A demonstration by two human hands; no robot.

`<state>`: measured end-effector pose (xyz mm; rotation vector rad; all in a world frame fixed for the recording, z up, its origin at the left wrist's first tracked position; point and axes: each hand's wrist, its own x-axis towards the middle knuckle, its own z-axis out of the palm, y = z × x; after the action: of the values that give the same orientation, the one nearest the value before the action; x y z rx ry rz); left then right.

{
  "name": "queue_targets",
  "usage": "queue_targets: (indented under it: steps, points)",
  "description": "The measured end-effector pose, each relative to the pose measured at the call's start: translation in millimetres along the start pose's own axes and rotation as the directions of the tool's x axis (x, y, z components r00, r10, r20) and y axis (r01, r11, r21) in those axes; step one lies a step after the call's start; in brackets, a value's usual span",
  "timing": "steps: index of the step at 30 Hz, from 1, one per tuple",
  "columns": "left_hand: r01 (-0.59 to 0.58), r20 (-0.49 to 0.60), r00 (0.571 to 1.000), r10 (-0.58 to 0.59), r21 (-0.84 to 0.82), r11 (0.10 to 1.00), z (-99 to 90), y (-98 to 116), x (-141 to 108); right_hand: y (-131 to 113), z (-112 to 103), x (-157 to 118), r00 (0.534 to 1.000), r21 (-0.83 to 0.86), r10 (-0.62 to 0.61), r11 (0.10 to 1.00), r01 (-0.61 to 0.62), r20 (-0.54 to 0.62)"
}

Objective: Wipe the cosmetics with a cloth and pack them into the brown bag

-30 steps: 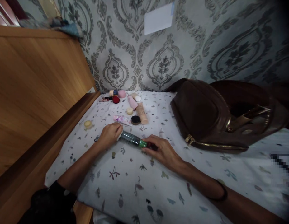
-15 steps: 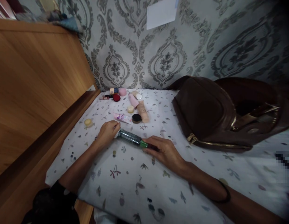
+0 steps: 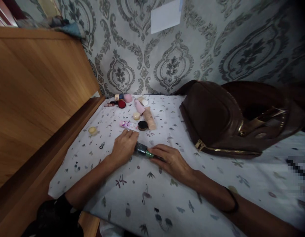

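Note:
My right hand [image 3: 173, 161] grips the thin dark end of a glossy dark cylinder with a green band [image 3: 142, 149], bottle-like in shape; its exact kind is unclear. The cylinder lies slanted just above or on the cloth; I cannot tell which. My left hand [image 3: 124, 147] is wrapped round its other end, hiding that part. Just beyond the left hand lie a pink and white printed tube [image 3: 128, 124] and a round black-lidded pot [image 3: 143, 125]. A beige tube [image 3: 149, 118] leans away behind the pot.
Farther back are a small cream-coloured pot [image 3: 136, 116], a pink tube [image 3: 139, 107], a red round item [image 3: 122, 104] and a pink sponge-like piece [image 3: 128, 98]. A yellowish pot [image 3: 92, 130] sits at left. A brown bag [image 3: 216, 118] stands open at right. A wooden panel [image 3: 41, 75] borders the left side.
My left hand has slid right along the cylinder and closed round it, covering more of its length. My right hand keeps its hold in nearly the same place.

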<state>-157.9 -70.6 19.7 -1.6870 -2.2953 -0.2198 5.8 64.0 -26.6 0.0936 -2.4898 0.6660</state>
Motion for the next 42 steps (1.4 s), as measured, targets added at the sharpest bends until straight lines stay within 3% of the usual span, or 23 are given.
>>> queue_targets:
  steps: [7, 10, 14, 21, 28, 32, 35, 38, 42]
  points:
    - [-0.231, -0.103, 0.973, 0.209, -0.34, 0.911, 3.0, 40, 1, 0, 0, 0, 1.0, -0.022, -0.011, 1.0, 0.011, 0.014]
    - [-0.213, -0.028, 0.976, 0.218, -0.369, 0.905, 0.8, 40, 3, 0, 0, 1, 1.0, -0.024, 0.005, 1.0, -0.005, 0.013]
    - [-0.1, 0.093, 0.987, 0.131, -0.287, 0.953, 0.2, 24, 2, -1, 0, 0, 1.0, -0.016, -0.001, 1.0, 0.002, 0.021]
    - [0.145, 0.046, 0.989, -0.138, -0.404, 0.903, 5.5, -27, -5, -1, 0, -1, 1.0, -0.017, 0.02, 1.0, -0.02, 0.023]
    - [0.102, -0.014, 0.991, -0.13, -0.543, 0.834, 8.4, -44, -16, -5, -3, 2, 0.996, -0.146, 0.086, 0.986, -0.082, 0.025]
    - [0.163, 0.027, 0.983, -0.183, -0.587, 0.793, 6.8, -47, -20, -5, -5, 7, 0.992, -0.17, 0.121, 0.979, -0.112, 0.044]
    - [0.184, 0.018, 0.977, -0.21, -0.565, 0.805, 2.5, -50, -17, -4, -4, 8, 0.988, -0.087, 0.144, 0.987, -0.138, 0.055]
    - [0.152, -0.056, 0.98, -0.191, -0.407, 0.901, -5.4, -43, -11, -2, -3, 7, 0.987, -0.029, 0.155, 0.988, -0.153, 0.051]
    - [0.008, -0.102, 0.994, -0.037, -0.277, 0.961, -13.9, -7, -3, -2, -3, 6, 0.987, -0.002, 0.149, 0.989, -0.15, 0.058]
